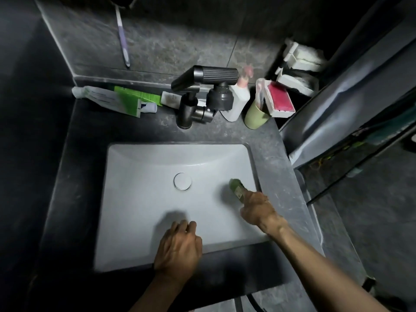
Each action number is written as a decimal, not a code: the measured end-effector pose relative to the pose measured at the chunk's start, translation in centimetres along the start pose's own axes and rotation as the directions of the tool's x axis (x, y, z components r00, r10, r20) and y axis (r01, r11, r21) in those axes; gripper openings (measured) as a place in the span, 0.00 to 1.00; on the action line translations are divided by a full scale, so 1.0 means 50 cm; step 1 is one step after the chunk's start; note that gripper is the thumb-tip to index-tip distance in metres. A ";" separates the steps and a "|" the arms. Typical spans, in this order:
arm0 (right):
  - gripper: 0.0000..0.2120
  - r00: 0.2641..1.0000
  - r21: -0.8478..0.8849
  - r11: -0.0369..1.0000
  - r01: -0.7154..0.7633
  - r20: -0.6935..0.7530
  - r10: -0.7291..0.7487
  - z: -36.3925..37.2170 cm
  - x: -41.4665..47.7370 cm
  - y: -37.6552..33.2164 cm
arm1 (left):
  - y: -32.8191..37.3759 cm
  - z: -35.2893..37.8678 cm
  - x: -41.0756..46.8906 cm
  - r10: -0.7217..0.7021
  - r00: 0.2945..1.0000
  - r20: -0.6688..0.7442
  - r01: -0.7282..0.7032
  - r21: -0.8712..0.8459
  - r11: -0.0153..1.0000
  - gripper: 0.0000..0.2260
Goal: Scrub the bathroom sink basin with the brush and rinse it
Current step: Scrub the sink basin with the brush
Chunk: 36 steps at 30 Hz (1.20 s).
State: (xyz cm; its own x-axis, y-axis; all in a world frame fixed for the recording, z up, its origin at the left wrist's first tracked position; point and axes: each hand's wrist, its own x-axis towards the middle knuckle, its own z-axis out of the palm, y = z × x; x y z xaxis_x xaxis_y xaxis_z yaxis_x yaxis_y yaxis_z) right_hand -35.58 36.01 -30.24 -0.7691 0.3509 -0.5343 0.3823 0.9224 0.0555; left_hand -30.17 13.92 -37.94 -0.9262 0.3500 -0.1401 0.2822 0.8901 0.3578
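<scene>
Scrubbing stage, by the look of it, with rinsing not yet begun (no water seen at the dark faucet (pixel 202 93); wetness of the porcelain hard to judge). Green brush (pixel 236 189) down inside the white sink basin (pixel 139 199), against its right slope, well to the right of the drain plug (pixel 182 181). Gripped by the right hand (pixel 256 210), fingers wrapped about the handle, forefinger laid straight along its back. Left hand (pixel 180 246) propped on the front slope of the basin, fingers close together and loosely bent, holding nothing.

To do this well: press through that forefinger to keep the bristles flat on the curve, not tipped on one edge. Work in short overlapping strokes from the rim down toward the plug, driving the dirt to the drain. Take the corners and the ring round the plug slowly. Lift the left hand off the front slope before scrubbing there, or risk a patch left undone. Mind the green cup (pixel 256 115) and white pump bottle (pixel 236 100) on the counter (pixel 276 176) when reaching for the faucet to rinse.
</scene>
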 end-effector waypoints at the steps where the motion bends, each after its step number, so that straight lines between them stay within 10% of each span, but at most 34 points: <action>1: 0.27 1.000 0.060 0.998 -0.015 0.022 0.014 0.002 -0.005 0.010 | 0.000 0.000 0.001 -0.002 1.000 -0.005 0.002 0.001 1.000 0.09; 8: 0.04 0.950 0.606 0.733 -0.308 0.154 0.272 0.038 -0.038 0.022 | -0.005 0.003 0.013 -0.015 0.998 0.059 0.016 -0.019 1.000 0.11; 15: 0.08 0.946 0.775 0.547 -0.316 0.215 0.241 0.098 -0.025 -0.040 | 0.031 0.013 0.096 -0.100 0.924 0.368 0.247 -0.379 0.892 0.13; 18: 0.09 0.965 0.787 0.558 -0.262 0.196 0.176 0.099 -0.025 -0.053 | 0.084 0.029 0.170 -0.074 0.768 0.636 0.536 -0.575 0.619 0.19; 21: 0.07 0.964 0.783 0.568 -0.252 0.156 0.213 0.109 -0.029 -0.050 | 0.134 0.049 0.224 -0.107 0.747 0.656 0.575 -0.557 0.599 0.24; 27: 0.21 0.979 0.478 0.863 -0.160 -0.034 0.200 0.130 -0.021 -0.025 | 0.146 0.062 0.240 -0.081 0.749 0.657 0.468 -0.439 0.767 0.13; 36: 0.17 0.974 0.177 0.977 -0.118 -0.171 0.148 0.139 0.072 -0.070 | -0.086 0.034 0.151 0.053 0.911 0.408 -0.015 -0.096 0.995 0.15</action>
State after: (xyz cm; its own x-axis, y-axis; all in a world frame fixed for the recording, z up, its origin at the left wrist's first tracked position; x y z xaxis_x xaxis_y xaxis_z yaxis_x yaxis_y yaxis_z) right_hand -36.10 32.90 -38.23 -0.7800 0.5059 -0.3683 0.5544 0.8316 -0.0319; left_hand -37.95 13.23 -42.11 -0.7273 0.4851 -0.4854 0.2707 0.8528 0.4466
